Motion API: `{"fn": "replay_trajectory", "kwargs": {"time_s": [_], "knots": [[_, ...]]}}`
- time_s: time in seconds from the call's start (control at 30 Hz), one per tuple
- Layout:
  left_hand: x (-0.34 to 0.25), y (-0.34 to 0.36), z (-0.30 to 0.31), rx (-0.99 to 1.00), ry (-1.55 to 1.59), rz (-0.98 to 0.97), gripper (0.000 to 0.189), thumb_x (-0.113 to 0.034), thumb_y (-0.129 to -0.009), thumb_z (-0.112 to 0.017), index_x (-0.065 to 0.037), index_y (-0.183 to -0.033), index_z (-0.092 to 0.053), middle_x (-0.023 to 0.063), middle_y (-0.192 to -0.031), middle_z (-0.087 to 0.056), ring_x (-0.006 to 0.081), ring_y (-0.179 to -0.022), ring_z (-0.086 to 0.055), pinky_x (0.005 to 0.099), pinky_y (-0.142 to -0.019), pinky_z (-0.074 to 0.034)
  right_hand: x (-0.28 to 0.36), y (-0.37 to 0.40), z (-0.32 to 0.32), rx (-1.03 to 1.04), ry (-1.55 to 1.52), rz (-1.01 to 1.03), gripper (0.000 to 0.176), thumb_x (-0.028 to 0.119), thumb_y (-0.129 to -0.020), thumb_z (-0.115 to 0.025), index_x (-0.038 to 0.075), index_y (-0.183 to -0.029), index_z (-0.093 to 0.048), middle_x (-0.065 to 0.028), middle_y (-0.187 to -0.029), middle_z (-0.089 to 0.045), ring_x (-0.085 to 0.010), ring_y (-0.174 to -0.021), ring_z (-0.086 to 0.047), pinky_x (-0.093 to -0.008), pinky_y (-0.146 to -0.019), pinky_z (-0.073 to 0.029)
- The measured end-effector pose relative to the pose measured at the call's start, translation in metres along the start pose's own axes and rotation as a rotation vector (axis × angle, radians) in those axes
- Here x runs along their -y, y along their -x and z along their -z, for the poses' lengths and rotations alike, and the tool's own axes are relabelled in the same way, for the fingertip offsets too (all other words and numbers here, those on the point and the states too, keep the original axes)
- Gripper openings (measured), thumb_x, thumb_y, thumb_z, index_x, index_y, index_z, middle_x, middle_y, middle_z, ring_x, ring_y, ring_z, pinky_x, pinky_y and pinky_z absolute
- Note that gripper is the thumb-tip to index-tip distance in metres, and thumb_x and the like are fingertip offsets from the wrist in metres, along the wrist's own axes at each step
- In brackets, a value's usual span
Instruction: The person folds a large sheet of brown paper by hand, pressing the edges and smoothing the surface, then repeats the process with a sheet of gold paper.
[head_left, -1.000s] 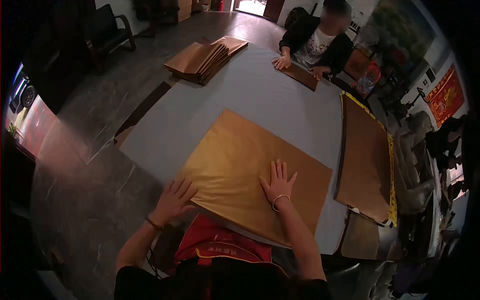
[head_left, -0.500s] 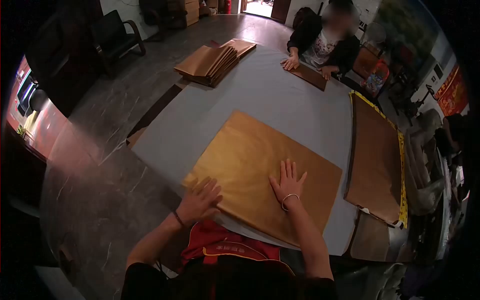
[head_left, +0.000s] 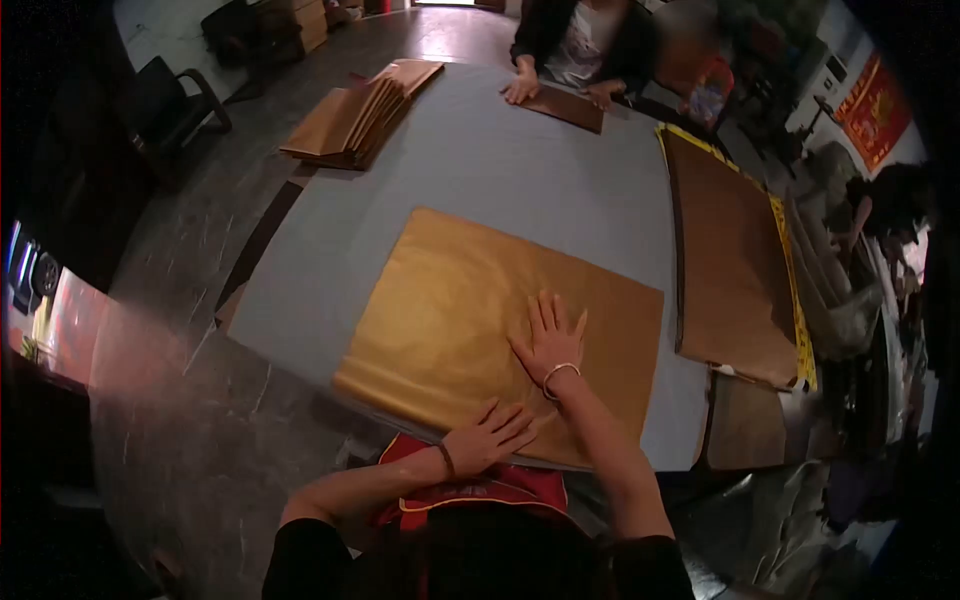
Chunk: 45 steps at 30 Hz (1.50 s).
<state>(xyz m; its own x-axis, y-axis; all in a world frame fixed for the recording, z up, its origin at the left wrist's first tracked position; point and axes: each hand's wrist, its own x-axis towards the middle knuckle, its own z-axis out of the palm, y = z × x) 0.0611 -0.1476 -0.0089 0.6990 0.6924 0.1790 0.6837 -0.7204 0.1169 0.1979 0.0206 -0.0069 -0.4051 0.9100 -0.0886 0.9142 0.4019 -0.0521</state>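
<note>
A large golden-brown paper sheet (head_left: 440,300), apparently folded, lies flat on the grey-covered table (head_left: 470,150) in front of me. My left hand (head_left: 490,437) rests at its near edge, fingers stretched and pointing right. On the sheet, right of its middle, my right hand (head_left: 551,340) is spread with the palm down. Nothing is held in either hand. Faint creases run across the paper around my right hand.
Folded brown paper is piled in a stack (head_left: 350,120) at the far left. To the right lies a brown stack with yellow edging (head_left: 735,260). Across the table, a co-worker's hands press a narrow brown piece (head_left: 560,107). Another person (head_left: 895,205) is at far right.
My left hand has slid right along the near edge, from the sheet's left corner toward its middle. My right hand stays spread on the paper. The whole view has shifted.
</note>
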Motion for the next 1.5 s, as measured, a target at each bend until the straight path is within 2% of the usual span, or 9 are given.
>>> {"fn": "replay_trajectory", "kwargs": {"time_s": [0.1, 0.2, 0.37, 0.43, 0.63, 0.9, 1.0, 1.2, 1.5], "knots": [[0.005, 0.002, 0.013, 0.036, 0.092, -0.075, 0.061, -0.036, -0.085, -0.053, -0.015, -0.141, -0.038, 0.0113, -0.145, -0.037, 0.0297, -0.136, -0.031, 0.0501, -0.109, -0.023, -0.003, 0.007, 0.004, 0.008, -0.061, -0.02, 0.073, 0.058, -0.093, -0.031, 0.012, -0.148, -0.022, -0.0051, -0.156, -0.017, -0.0245, -0.144, -0.012, -0.0638, -0.109, -0.001], [0.031, 0.008, 0.03, 0.047, 0.27, 0.108, 0.061, -0.043, -0.089, -0.052, -0.017, -0.142, -0.036, 0.0151, -0.148, -0.03, 0.0341, -0.137, -0.027, 0.0523, -0.109, -0.02, -0.004, 0.007, 0.005, -0.015, -0.061, 0.032, 0.072, 0.059, -0.093, -0.029, 0.014, -0.148, -0.022, -0.0033, -0.156, -0.015, -0.0226, -0.144, -0.011, -0.0644, -0.109, -0.001], [0.106, 0.016, 0.047, 0.007, -0.078, 0.527, 0.06, -0.043, -0.09, -0.051, -0.016, -0.141, -0.038, 0.0206, -0.147, -0.028, 0.0394, -0.136, -0.026, 0.0575, -0.106, -0.02, -0.005, 0.005, 0.005, 0.024, -0.02, 0.004, 0.071, 0.059, -0.093, -0.027, 0.015, -0.149, -0.02, -0.0024, -0.157, -0.013, -0.0211, -0.144, -0.01, -0.0624, -0.11, -0.001], [0.145, 0.02, 0.012, -0.139, 0.002, 0.669, 0.06, -0.044, -0.089, -0.05, -0.016, -0.141, -0.037, 0.0182, -0.148, -0.028, 0.0389, -0.136, -0.025, 0.0589, -0.105, -0.021, -0.003, 0.004, -0.002, -0.04, -0.048, 0.027, 0.072, 0.059, -0.093, -0.027, 0.015, -0.149, -0.021, -0.0025, -0.157, -0.013, -0.0215, -0.144, -0.01, -0.0627, -0.11, 0.0], [0.171, -0.076, 0.028, 0.15, 0.077, 0.736, 0.061, -0.052, -0.095, -0.034, -0.02, -0.146, -0.028, 0.0127, -0.153, -0.019, 0.0331, -0.142, -0.014, 0.0552, -0.111, -0.01, -0.002, 0.002, -0.002, -0.063, -0.042, 0.033, 0.072, 0.06, -0.092, -0.03, 0.014, -0.148, -0.024, -0.0042, -0.155, -0.018, -0.0233, -0.144, -0.012, -0.0619, -0.11, 0.002], [0.251, -0.081, -0.001, -0.004, -0.158, 0.919, 0.06, -0.052, -0.095, -0.031, -0.02, -0.145, -0.028, 0.0116, -0.153, -0.02, 0.0342, -0.14, -0.018, 0.0533, -0.111, -0.013, -0.001, 0.003, 0.005, -0.048, 0.01, 0.044, 0.072, 0.06, -0.093, -0.027, 0.014, -0.148, -0.024, -0.0046, -0.155, -0.017, -0.0229, -0.144, -0.011, -0.061, -0.111, 0.001], [0.27, -0.075, 0.01, -0.038, -0.093, 1.255, 0.063, -0.052, -0.095, -0.032, -0.015, -0.146, -0.027, 0.0136, -0.153, -0.02, 0.0339, -0.141, -0.016, 0.0538, -0.112, -0.011, -0.001, 0.003, 0.011, -0.026, -0.002, 0.036, 0.072, 0.06, -0.093, -0.027, 0.014, -0.148, -0.023, -0.0044, -0.156, -0.016, -0.0229, -0.144, -0.011, -0.0605, -0.111, 0.002], [0.265, -0.1, 0.005, 0.029, -0.026, 1.081, 0.077, -0.06, -0.094, -0.027, -0.006, -0.148, -0.018, 0.013, -0.156, -0.012, 0.0273, -0.144, -0.01, 0.0472, -0.115, -0.007, 0.0, 0.002, 0.001, -0.057, -0.01, 0.043, 0.074, 0.06, -0.092, -0.031, 0.014, -0.148, -0.022, -0.0047, -0.155, -0.018, -0.0238, -0.143, -0.013, -0.0605, -0.111, 0.002], [0.288, -0.074, 0.021, 0.069, -0.066, 1.143, 0.079, -0.064, -0.092, -0.023, -0.01, -0.15, -0.014, 0.0087, -0.156, -0.011, 0.025, -0.144, -0.008, 0.0461, -0.116, -0.004, -0.003, 0.001, -0.001, -0.068, -0.019, 0.034, 0.075, 0.06, -0.091, -0.032, 0.014, -0.148, -0.021, -0.0047, -0.155, -0.018, -0.024, -0.143, -0.013, -0.061, -0.111, 0.002]]}}
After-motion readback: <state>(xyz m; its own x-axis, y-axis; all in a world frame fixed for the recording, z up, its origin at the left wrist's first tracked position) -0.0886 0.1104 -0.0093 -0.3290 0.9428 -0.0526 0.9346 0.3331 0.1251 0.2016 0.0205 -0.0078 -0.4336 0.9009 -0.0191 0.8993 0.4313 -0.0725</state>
